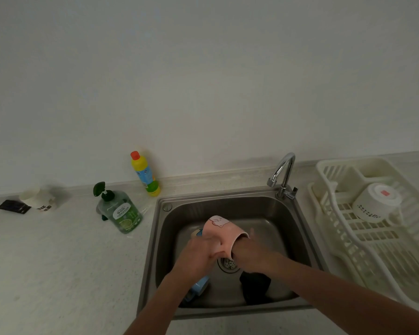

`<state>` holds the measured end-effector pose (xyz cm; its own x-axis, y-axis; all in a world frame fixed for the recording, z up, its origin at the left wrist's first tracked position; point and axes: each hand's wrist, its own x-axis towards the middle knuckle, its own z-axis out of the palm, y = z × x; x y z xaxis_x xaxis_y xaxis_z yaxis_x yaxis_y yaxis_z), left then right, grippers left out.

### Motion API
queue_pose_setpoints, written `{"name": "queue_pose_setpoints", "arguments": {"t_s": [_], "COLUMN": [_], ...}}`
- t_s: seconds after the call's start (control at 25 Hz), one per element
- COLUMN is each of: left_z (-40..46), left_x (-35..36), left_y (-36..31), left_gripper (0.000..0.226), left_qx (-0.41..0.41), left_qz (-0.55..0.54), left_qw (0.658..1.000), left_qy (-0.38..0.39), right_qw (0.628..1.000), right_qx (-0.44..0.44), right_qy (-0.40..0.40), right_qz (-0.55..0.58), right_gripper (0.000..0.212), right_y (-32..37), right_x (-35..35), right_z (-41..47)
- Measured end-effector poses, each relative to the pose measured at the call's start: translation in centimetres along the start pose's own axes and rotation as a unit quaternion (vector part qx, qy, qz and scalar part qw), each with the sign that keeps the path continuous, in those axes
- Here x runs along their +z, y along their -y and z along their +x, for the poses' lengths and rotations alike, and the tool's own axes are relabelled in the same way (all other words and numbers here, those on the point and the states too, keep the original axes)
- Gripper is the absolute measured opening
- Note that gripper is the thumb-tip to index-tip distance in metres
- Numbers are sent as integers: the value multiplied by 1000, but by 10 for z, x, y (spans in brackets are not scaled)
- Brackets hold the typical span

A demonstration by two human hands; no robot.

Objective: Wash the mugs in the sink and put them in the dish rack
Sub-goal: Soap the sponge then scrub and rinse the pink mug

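Note:
Over the steel sink (298, 228) my left hand (198, 252) grips a pink mug (224, 230) by its side, tilted with its mouth toward the right. My right hand (246, 250) is pushed inside the mug up to the wrist, so its fingers are hidden. A blue mug (198, 286) lies in the sink under my left forearm. A black mug (254, 286) lies near the sink's front, under my right forearm. A white mug (375, 201) sits upside down in the white dish rack (373, 240) at the right.
The chrome faucet (283, 175) stands at the sink's back right corner. A green soap pump bottle (120, 211) and a yellow cleaner bottle (145, 174) stand left of the sink. A white cup (40, 199) and a black item (13, 206) lie at far left.

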<state>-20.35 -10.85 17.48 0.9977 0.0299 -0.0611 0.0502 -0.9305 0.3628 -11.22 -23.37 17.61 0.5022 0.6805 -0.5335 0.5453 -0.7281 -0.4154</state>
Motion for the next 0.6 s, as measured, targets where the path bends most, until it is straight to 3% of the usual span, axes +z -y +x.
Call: {"name": "queue_pose_setpoints", "arguments": {"t_s": [0.04, 0.12, 0.16, 0.24, 0.32, 0.4, 0.44, 0.48, 0.56, 0.6], "left_z": [0, -1, -1, -1, -4, -3, -1, 1, 5, 6], "left_x": [0, -3, -3, -4, -5, -2, -2, -2, -5, -7], "left_y": [0, 3, 6, 11, 11, 7, 3, -1, -4, -4], "left_gripper": [25, 27, 26, 24, 26, 28, 27, 27, 27, 28], "left_qx": [-2, -21, -28, -29, -24, -23, -25, -22, -15, -17], "left_qz": [-11, -33, -40, -46, -25, -20, -19, -15, -15, -18], "left_qw": [1000, 999, 999, 998, 999, 1000, 999, 1000, 1000, 1000], "left_qy": [-1, 1, -3, -14, -1, 8, 12, 12, 0, -5], "right_qw": [996, 969, 974, 981, 990, 973, 967, 972, 993, 980], "right_qx": [-9, -27, -68, -88, -116, -143, -126, -116, -56, -30], "right_qy": [-14, -51, -84, -87, -75, -50, -84, -107, -97, -60], "right_qz": [87, 240, 199, 149, 21, -176, -204, -174, 37, 187], "right_gripper": [91, 44, 33, 36, 47, 59, 59, 57, 68, 69], "right_y": [4, 4, -5, -11, -24, -26, -25, -18, -11, -8], "right_x": [-2, -7, -5, 1, 4, 8, 6, -2, -4, 1], "right_z": [2, -5, -12, -11, -25, -25, -20, -16, -4, 5]}}
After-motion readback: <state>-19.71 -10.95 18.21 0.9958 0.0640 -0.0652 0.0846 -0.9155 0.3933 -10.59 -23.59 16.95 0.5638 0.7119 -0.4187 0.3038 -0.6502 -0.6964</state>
